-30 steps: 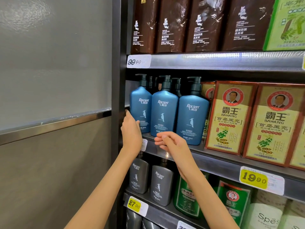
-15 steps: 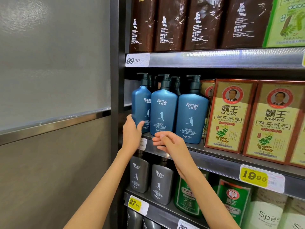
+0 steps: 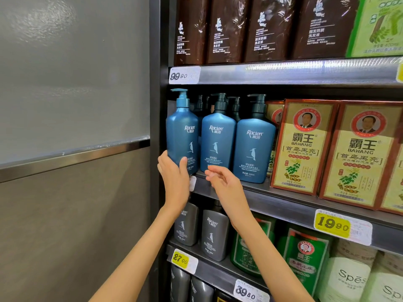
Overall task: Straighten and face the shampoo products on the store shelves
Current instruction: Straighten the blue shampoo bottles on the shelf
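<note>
Beside L hand, to its left: grey wall panel (image 3: 72,105) w/ a metal rail (image 3: 74,155) across it, well apart from the products.
Shelf unit: dark upright post (image 3: 155,105) just left of L hand; middle shelf (image 3: 283,200) edge runs behind both hands & off to the right.
Above both hands: top shelf w/ row of brown pouches (image 3: 231,31), green pack (image 3: 377,25) at far right, white tag 99.90 (image 3: 184,75).
Right of R hand: two red-and-yellow BAWANG boxes (image 3: 303,147), upright, faces fwd; yellow tag 19.90 (image 3: 332,223) on shelf edge below them.
At the hands: three blue Raclen pump bottles (image 3: 218,140) in front row on middle shelf, upright, labels fwd, more pumps behind. Leftmost blue bottle (image 3: 182,136) sits nearer the camera than the other two, at shelf's front edge.
Below the hands: two grey Raclen bottles (image 3: 214,236), green packs (image 3: 305,258) to their right, tags 27.00 (image 3: 180,258) & 39.80 (image 3: 246,293).
L hand (image 3: 174,179): wrapped round lower part of leftmost blue bottle, thumb on its front, palm on its left side.
R hand (image 3: 222,182): loose, fingers half-curled & apart, holding nothing; fingertips just in front of base of middle bottle, contact can't be told.
</note>
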A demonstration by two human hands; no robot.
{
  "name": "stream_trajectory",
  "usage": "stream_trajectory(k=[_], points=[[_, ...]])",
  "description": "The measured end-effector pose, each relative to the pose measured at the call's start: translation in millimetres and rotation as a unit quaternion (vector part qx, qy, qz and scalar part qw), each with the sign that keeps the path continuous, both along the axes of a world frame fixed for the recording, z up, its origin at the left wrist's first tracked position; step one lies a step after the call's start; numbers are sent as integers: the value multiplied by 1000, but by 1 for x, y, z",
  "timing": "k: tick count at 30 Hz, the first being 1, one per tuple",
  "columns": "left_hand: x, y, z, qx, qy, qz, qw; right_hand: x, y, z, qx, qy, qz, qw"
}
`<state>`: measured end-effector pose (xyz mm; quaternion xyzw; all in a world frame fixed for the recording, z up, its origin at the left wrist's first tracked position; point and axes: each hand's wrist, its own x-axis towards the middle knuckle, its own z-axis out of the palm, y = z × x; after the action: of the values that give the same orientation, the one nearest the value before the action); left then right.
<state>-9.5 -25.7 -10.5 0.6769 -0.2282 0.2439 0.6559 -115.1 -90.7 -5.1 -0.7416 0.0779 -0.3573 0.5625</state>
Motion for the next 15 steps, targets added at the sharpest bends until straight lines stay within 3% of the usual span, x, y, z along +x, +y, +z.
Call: stream_trajectory(k=[6, 9, 12, 15], points=[[-27, 34, -17, -58, 3, -84, 995, -4, 6, -7, 14, -72, 9, 997], [-41, 62, -34, -50, 8, -169, 984, -5, 9, -5, 67, -28, 102, 992], [-55, 82, -47, -25, 44, -264, 963, -10, 15, -3, 145, -25, 223, 964], [-65, 88, -58, -11, 70, -312, 947, -16, 20, -10, 195, -25, 259, 945]])
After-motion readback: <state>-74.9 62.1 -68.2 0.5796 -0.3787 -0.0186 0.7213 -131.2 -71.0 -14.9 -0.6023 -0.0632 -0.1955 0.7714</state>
